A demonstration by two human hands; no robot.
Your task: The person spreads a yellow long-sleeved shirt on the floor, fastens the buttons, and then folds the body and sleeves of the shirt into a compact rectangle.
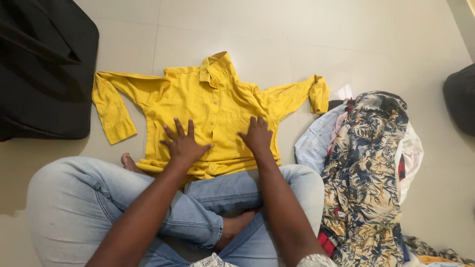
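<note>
A yellow button-up shirt [213, 104] lies spread flat on the pale tiled floor [307, 34], collar away from me, both sleeves bent outward. My left hand [182, 143] rests palm down on the shirt's lower left front, fingers spread. On the lower right front, my right hand [257, 134] presses flat beside the button placket. Neither hand holds anything. I sit cross-legged in light blue jeans [79, 202], my knees touching the shirt's hem.
A heap of clothes [366, 168] topped by a leaf-patterned garment lies to my right, with a light blue piece under it. A black bag [44, 69] fills the upper left. Another dark object [461, 99] sits at the right edge.
</note>
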